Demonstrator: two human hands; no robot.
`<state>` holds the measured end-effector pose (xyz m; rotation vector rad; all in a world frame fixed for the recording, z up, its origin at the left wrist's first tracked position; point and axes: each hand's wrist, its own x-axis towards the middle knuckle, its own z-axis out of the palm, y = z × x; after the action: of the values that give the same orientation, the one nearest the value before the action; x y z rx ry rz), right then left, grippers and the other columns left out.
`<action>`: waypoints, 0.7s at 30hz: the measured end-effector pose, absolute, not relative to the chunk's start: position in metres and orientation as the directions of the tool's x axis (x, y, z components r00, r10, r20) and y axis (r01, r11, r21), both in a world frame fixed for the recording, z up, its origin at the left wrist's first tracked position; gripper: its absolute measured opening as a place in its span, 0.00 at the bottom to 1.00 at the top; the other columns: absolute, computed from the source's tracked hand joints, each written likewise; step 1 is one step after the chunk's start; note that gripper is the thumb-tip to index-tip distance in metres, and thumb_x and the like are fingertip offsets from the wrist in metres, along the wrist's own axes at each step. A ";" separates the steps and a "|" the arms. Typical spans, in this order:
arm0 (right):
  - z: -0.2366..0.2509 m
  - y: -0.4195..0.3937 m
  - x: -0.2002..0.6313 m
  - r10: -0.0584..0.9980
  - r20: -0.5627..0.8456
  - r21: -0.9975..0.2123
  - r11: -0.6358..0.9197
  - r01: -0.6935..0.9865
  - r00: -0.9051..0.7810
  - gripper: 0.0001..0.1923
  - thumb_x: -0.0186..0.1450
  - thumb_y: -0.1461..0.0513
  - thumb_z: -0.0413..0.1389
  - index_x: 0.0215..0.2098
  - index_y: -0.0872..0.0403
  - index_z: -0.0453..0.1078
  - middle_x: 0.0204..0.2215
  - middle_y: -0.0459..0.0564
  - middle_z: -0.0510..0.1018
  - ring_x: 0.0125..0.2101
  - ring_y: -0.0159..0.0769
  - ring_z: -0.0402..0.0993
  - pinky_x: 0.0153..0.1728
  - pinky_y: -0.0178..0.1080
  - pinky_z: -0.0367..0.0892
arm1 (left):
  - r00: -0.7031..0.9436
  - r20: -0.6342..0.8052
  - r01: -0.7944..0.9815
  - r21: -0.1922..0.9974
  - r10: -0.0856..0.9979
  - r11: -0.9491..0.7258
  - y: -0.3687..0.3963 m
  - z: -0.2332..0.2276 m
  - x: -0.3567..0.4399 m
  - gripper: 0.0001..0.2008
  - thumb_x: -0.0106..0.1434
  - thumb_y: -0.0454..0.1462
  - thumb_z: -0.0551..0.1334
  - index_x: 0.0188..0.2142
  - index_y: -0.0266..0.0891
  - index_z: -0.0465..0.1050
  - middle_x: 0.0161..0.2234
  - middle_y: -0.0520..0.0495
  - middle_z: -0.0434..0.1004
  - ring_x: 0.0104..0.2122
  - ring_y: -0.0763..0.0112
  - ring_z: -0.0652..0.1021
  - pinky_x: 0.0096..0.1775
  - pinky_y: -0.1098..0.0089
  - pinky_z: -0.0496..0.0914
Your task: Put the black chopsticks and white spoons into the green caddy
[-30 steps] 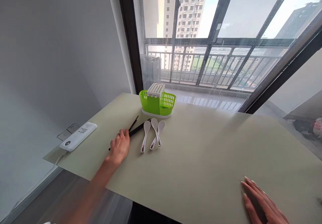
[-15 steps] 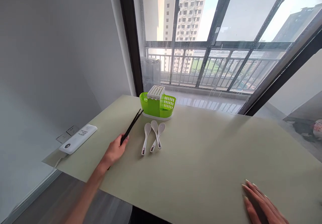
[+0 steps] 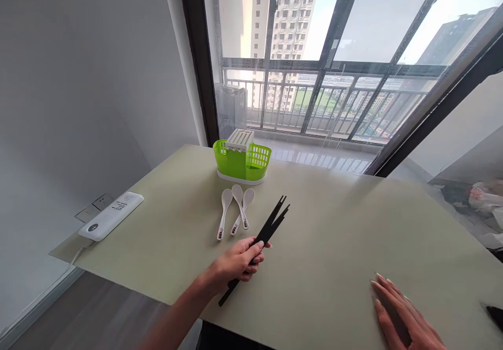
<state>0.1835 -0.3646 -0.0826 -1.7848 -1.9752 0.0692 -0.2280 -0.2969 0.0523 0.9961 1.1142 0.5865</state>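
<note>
A bundle of black chopsticks [image 3: 271, 226] is gripped in my left hand [image 3: 244, 260], above the front middle of the table, tips pointing away and to the right. Just beyond that hand lie three white spoons [image 3: 227, 197] with printed handles, two of them crossing. Behind the spoons stands a green basket [image 3: 236, 165] with a white slotted top and white base. My right hand [image 3: 404, 313] rests at the front right of the table, fingers stretched out, holding nothing.
A white power strip [image 3: 112, 216] with a cable lies along the table's left edge, by a wall socket [image 3: 94, 207]. The pale table [image 3: 330, 224] ends at a glass window behind. A dark object [image 3: 495, 316] shows at the right edge.
My left hand has carried the chopsticks to the right, from left of the spoons to in front of them. My right hand stays nearly where it was. The view has shifted slightly.
</note>
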 end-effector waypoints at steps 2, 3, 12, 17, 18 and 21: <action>-0.083 -0.364 0.183 0.946 0.321 -0.349 0.152 0.925 -0.034 0.28 0.71 0.47 0.48 0.67 0.41 0.63 0.67 0.44 0.66 0.63 0.52 0.67 0.59 0.58 0.69 | 0.250 -0.379 0.308 0.904 0.891 0.298 -0.296 0.047 -0.214 0.18 0.72 0.49 0.53 0.52 0.40 0.67 0.27 0.55 0.62 0.20 0.76 0.61 0.22 0.74 0.54; -0.082 -0.364 0.182 0.945 0.324 -0.354 0.152 0.923 -0.031 0.28 0.71 0.47 0.48 0.66 0.41 0.63 0.67 0.44 0.67 0.63 0.52 0.67 0.59 0.57 0.69 | 0.198 -0.304 0.441 0.877 0.932 0.192 -0.297 0.045 -0.208 0.17 0.73 0.47 0.52 0.53 0.40 0.67 0.27 0.53 0.65 0.21 0.74 0.65 0.24 0.72 0.56; -0.074 -0.368 0.176 0.955 0.295 -0.379 0.124 0.917 -0.008 0.26 0.72 0.48 0.47 0.67 0.39 0.62 0.68 0.44 0.65 0.65 0.52 0.64 0.61 0.60 0.65 | 0.285 -0.136 0.943 0.220 0.949 -0.252 -0.299 0.044 -0.170 0.18 0.77 0.36 0.46 0.61 0.39 0.63 0.45 0.39 0.78 0.37 0.59 0.83 0.35 0.66 0.74; -0.063 -0.356 0.165 0.974 0.227 -0.461 0.103 0.881 0.005 0.27 0.71 0.46 0.48 0.66 0.38 0.63 0.69 0.42 0.62 0.65 0.52 0.63 0.59 0.58 0.68 | 0.288 -0.140 0.957 0.027 0.947 -0.287 -0.296 0.038 -0.159 0.23 0.75 0.30 0.48 0.67 0.36 0.55 0.47 0.40 0.77 0.41 0.63 0.83 0.35 0.69 0.76; -0.058 -0.350 0.160 0.977 0.214 -0.482 0.095 0.871 0.012 0.27 0.71 0.46 0.48 0.66 0.39 0.62 0.69 0.43 0.62 0.65 0.52 0.63 0.60 0.58 0.67 | 0.287 -0.142 0.957 0.001 0.947 -0.290 -0.295 0.036 -0.158 0.23 0.75 0.29 0.49 0.67 0.35 0.56 0.47 0.40 0.77 0.41 0.63 0.83 0.35 0.69 0.77; -0.045 -0.323 0.136 0.980 0.196 -0.550 0.088 0.831 0.026 0.30 0.72 0.46 0.46 0.69 0.43 0.58 0.69 0.46 0.62 0.67 0.50 0.60 0.63 0.58 0.63 | 0.269 -0.138 0.959 -0.054 0.953 -0.279 -0.293 0.032 -0.152 0.22 0.75 0.28 0.50 0.66 0.36 0.60 0.46 0.40 0.77 0.41 0.64 0.82 0.33 0.70 0.77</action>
<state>0.1364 -0.3230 -0.0449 -1.7780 -1.8404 0.3662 -0.1523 -0.2934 0.0319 2.4704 1.8618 -0.2218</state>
